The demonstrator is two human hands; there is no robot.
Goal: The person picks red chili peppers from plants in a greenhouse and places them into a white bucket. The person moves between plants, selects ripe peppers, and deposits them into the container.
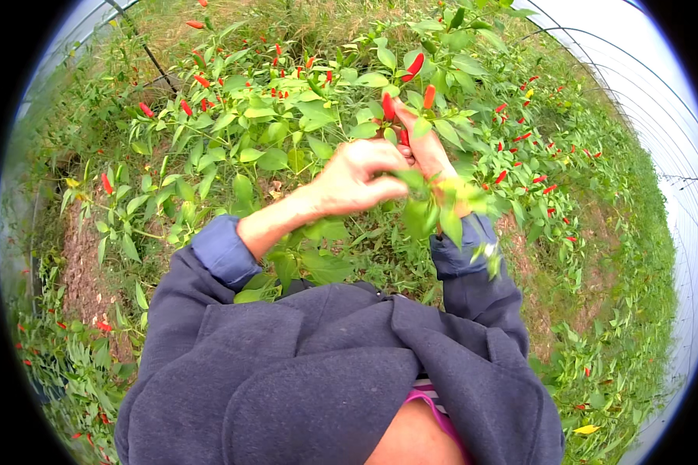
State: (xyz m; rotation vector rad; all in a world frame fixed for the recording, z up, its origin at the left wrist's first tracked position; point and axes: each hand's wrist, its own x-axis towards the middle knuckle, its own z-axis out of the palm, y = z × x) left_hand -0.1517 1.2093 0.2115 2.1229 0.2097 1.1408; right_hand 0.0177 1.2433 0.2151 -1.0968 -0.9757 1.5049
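Observation:
My right hand (pixel 424 139) reaches up into a chili pepper plant, with its fingers curled around a red chili pepper (pixel 405 138). Beside its thumb tip stands another red chili (pixel 388 107). My left hand (pixel 363 174) is just to the left and lower, thumb and fingers pointing right. A blurred leafy pepper branch (pixel 421 203) lies at its fingertips and across my right wrist; whether the left hand grips it, I cannot tell. Above both hands hang a larger red chili (pixel 413 67) and an orange-red one (pixel 429 96).
More pepper plants (pixel 273 116) with red fruit spread to the left and right. Bare soil (pixel 87 267) shows at left. A thin dark pole (pixel 151 55) leans at upper left. Curved hoops of a plastic tunnel (pixel 616 70) rise along the right.

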